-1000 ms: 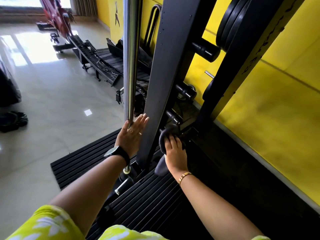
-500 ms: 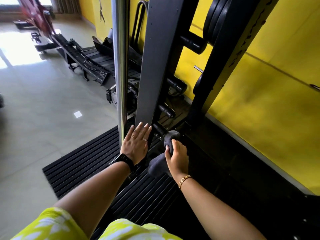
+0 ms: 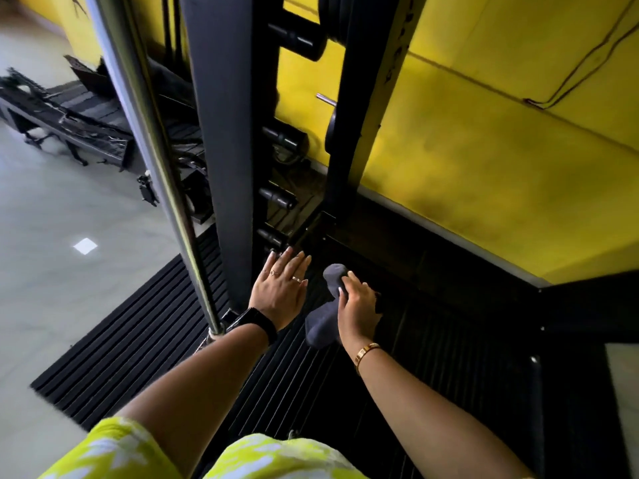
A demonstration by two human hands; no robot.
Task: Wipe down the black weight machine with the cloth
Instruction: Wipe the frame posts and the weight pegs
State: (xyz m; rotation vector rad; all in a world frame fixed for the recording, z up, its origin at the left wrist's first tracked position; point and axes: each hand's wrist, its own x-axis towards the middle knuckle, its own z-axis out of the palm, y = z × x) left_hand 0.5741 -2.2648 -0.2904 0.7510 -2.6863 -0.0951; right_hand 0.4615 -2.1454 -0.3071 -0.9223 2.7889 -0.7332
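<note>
Grey cloth (image 3: pixel 330 305) sits bunched in my right hand (image 3: pixel 358 311), fingers and thumb curled round its middle so that a rounded wad sticks out ahead of my knuckles and a loose tail hangs back by my wrist. I judge I hold it this way to have a firm pad to push into the low corners of the black weight machine (image 3: pixel 221 133). The cloth's long axis runs from about 6 o'clock to 12, tipped a little toward 1, and the wadded end points at the machine's base frame just beyond it. Whether it touches the frame I cannot tell. My left hand (image 3: pixel 280 292), at 9 o'clock of the cloth and just beside it, lies with fingers straight and close together against the foot of the broad upright, most likely a brace while I lean in low. That upright rises toward 11 o'clock, with the chrome bar (image 3: pixel 152 160) alongside it at 9 o'clock. Under both hands is the ribbed mat (image 3: pixel 138 340), and the yellow wall (image 3: pixel 501 150) is at 2 o'clock.
</note>
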